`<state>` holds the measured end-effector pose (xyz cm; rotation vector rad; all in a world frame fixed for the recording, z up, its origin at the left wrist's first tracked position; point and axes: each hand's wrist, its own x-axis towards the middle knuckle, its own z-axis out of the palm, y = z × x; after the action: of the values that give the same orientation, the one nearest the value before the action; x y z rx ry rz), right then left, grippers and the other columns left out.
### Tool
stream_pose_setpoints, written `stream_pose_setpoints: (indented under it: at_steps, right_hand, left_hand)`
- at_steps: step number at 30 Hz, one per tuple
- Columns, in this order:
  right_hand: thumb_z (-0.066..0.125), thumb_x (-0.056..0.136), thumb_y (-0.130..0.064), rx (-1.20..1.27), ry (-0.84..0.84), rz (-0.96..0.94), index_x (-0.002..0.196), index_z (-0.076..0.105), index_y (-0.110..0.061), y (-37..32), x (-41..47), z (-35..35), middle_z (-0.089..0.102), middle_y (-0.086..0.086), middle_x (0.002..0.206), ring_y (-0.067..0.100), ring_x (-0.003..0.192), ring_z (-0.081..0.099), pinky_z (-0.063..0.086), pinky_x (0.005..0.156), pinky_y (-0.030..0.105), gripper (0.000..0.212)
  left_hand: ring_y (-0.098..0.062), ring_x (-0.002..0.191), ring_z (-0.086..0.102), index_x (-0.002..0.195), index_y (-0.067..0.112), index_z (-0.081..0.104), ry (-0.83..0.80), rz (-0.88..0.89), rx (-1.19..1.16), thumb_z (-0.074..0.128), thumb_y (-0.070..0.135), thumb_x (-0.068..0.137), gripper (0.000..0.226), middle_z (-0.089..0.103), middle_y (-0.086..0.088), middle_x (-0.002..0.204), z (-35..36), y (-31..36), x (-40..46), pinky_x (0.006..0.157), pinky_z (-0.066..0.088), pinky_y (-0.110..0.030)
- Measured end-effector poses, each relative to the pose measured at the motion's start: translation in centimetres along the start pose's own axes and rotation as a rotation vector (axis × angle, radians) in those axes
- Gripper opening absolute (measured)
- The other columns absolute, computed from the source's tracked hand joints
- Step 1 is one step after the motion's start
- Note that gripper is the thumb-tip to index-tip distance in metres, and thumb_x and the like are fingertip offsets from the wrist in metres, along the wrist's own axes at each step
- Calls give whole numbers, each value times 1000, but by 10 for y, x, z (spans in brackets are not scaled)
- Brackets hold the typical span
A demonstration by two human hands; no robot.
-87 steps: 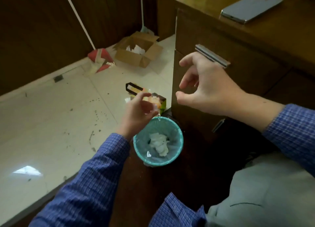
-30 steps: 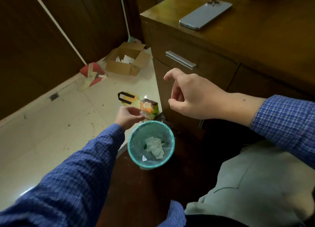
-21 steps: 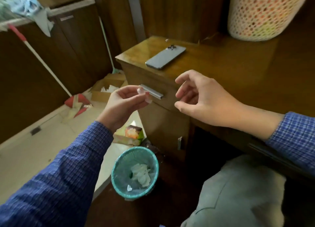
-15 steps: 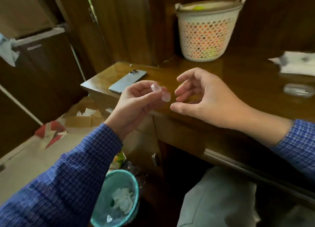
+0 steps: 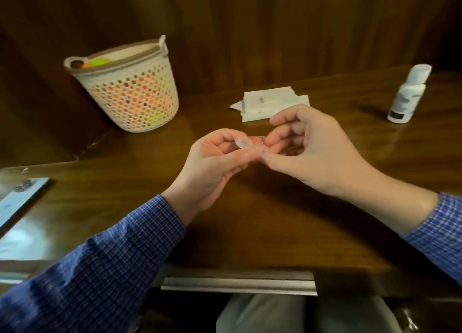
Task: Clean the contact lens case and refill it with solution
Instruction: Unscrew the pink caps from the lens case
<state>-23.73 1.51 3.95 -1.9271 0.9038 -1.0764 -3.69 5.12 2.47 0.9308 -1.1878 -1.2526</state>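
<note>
A small clear contact lens case is held above the middle of the wooden desk. My left hand pinches its left part between thumb and fingers. My right hand meets it from the right, thumb and fingertips closing on the case's right end; how firmly they hold it is blurred. A white solution bottle with a cap stands upright at the far right of the desk, apart from both hands.
White tissue sheets lie behind the hands. A perforated white basket with coloured items stands at the back left. A phone lies at the desk's left edge. A drawer handle runs below the front edge.
My left hand lifted the case from over the green floor bin up to the desk. My right hand closed in on it. The view swung up from the floor to the desk.
</note>
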Motion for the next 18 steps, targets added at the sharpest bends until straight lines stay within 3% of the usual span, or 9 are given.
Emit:
stream_pose_setpoints:
  at_steps: [4, 11, 18]
  right_hand:
    - [90, 74, -22, -48, 21, 47, 116, 59, -26, 25, 6, -25, 76, -9, 88, 2, 80, 74, 57, 68, 12, 52]
    - [91, 73, -23, -122, -31, 45, 121, 57, -26, 46, 8, -36, 75, -11, 87, 3, 82, 73, 58, 74, 15, 58]
    - [90, 73, -21, -232, -223, 60, 127, 53, -30, 49, 7, -35, 73, -13, 89, 0, 88, 71, 56, 81, 13, 65]
  left_hand:
    - [-30, 110, 72, 100, 10, 73, -4, -57, 71, 88, 13, 74, 31, 75, -18, 111, 22, -14, 30, 86, 60, -32]
    - [-26, 107, 75, 99, 11, 73, -52, -104, 201, 82, 16, 67, 33, 78, -11, 108, 24, -25, 42, 88, 61, -34]
    - [-5, 101, 74, 123, 20, 62, -89, 47, 719, 88, 22, 68, 61, 79, 11, 103, 2, -19, 29, 88, 55, -14]
